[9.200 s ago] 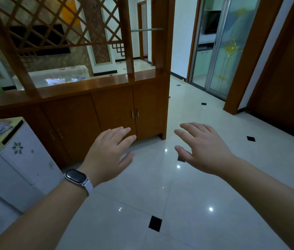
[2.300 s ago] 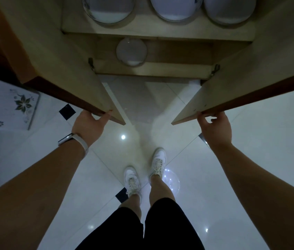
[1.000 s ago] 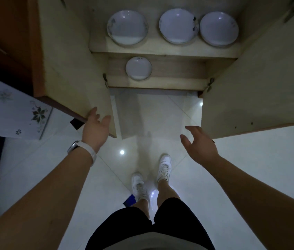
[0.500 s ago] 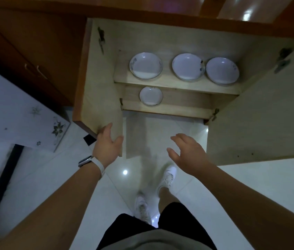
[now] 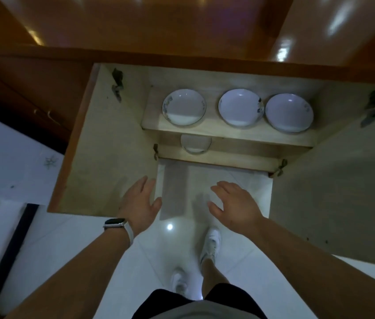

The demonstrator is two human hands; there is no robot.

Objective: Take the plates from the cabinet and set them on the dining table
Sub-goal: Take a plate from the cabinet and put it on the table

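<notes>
The low wooden cabinet (image 5: 227, 134) stands with both doors swung wide. On its upper shelf sit three white plates in a row: left plate (image 5: 183, 107), middle plate (image 5: 240, 107), right plate (image 5: 289, 112). A smaller dish (image 5: 195, 145) rests on the lower shelf, half hidden by the shelf edge. My left hand (image 5: 138, 207), watch on its wrist, hovers with fingers apart just off the left door (image 5: 106, 143). My right hand (image 5: 233, 204) is held out over the floor in front of the cabinet, fingers spread, holding nothing.
The right door (image 5: 338, 180) juts out toward me on the right. A white appliance with flower prints (image 5: 9, 162) stands at the left. My feet in white shoes (image 5: 210, 244) are on the glossy tiled floor below the hands.
My left hand has let go of the left door edge. Both hands have moved forward toward the open cabinet, and the view has tilted up, showing more of the cabinet top.
</notes>
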